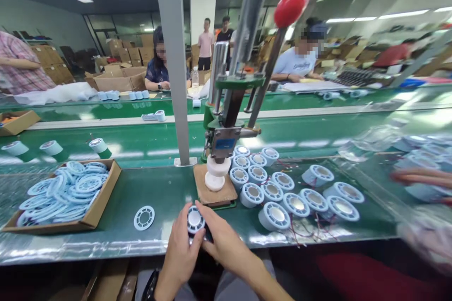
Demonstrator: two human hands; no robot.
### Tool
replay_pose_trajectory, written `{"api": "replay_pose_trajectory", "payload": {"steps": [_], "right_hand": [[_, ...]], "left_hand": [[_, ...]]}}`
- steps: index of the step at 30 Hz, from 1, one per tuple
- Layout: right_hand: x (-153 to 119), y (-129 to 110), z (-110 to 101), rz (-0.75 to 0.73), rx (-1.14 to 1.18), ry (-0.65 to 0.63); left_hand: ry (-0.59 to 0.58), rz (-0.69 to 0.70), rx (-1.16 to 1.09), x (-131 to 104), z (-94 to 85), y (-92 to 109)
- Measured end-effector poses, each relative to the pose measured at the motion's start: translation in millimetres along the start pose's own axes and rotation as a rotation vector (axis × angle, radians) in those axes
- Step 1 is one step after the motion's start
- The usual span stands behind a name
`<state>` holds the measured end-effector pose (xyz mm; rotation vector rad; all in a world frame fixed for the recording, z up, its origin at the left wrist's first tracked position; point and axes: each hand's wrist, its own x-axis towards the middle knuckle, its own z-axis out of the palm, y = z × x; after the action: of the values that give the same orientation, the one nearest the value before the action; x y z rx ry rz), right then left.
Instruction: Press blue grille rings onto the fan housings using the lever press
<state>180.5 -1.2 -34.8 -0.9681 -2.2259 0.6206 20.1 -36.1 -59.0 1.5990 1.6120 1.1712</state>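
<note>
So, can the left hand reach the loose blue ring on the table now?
Probably yes: only bare table shows between the left hand and the ring, though it helps hold a round part.

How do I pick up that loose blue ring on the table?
Try coming from above and pinching opposite sides of the ring by its outer rim: it lies flat, looks thin, and nothing touches its edge.

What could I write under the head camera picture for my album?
Two hands hold a round blue-rimmed part in front of a red-knobbed press.
</note>
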Motion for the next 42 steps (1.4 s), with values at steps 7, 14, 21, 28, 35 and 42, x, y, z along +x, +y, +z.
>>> {"api": "replay_pose_trajectory", "payload": {"steps": [7,14,21,28,35,42], "right_hand": [[104.6,-72.4,-220.0,-0.303,-0.357,0.75],[243.0,-72.9,-303.9,-0.202,-0.265,0.761],[230.9,-89.9,-300.1,0.012,-0.079,0.704],[44.3,-88.8,-183.0,-0.332,-0.249,1.12],[-24.8,-55.2,-110.4,-0.286,-0.346,1.062],[139.9,-81.4,-258.6,-0.43,-0.183,0.944]], "left_hand": [[0.09,-0.032,-0.104,80.7,-19.6,40.7],[-0.081,0.076,-0.294,129.2,25.6,68.0],[-0.167,0.118,-0.253,126.6,32.4,56.7],[0.249,0.297,0.427,61.1,-45.4,3.2],[0.203,0.174,0.703,20.8,-93.7,-73.9],[0.181,0.066,0.174,43.7,-56.1,-25.5]]}}
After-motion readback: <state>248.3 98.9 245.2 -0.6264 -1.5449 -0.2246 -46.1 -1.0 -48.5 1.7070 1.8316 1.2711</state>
